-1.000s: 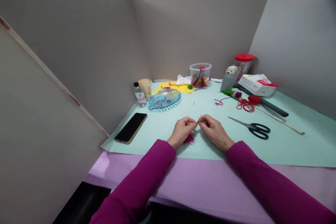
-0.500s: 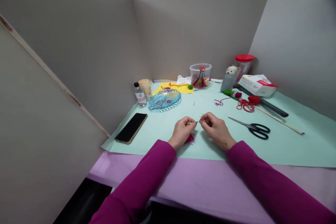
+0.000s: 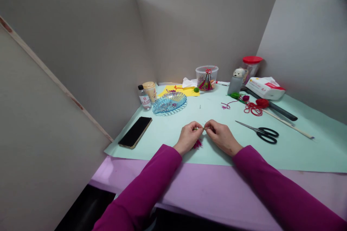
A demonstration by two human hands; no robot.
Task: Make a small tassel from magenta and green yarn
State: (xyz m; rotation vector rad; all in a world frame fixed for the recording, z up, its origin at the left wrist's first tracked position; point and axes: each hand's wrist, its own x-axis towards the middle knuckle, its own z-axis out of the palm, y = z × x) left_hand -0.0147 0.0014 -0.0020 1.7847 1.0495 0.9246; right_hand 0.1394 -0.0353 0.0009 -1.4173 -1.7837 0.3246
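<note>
Left hand (image 3: 187, 138): fingertips closed in a tight pinch on a small green piece (image 3: 195, 128). A magenta tassel (image 3: 197, 144) sits just below, at 5 o'clock from that hand; its attachment is hidden. Right hand (image 3: 222, 138): closed on a fine strand (image 3: 205, 123), needle or thread unclear, nearly touching the left. Low wrists and close fingertips suit this fine work. Scissors (image 3: 260, 132) lie untouched at 3 o'clock.

Green bundle (image 3: 195, 128): small, fuzzy, pinched in left hand (image 3: 187, 138) fingertips | magenta tassel (image 3: 197, 144): frayed, hangs just below that hand | fine needle (image 3: 205, 123): thin, pale, held upright-tilted by right hand (image 3: 222, 138), touching bundle's end
</note>
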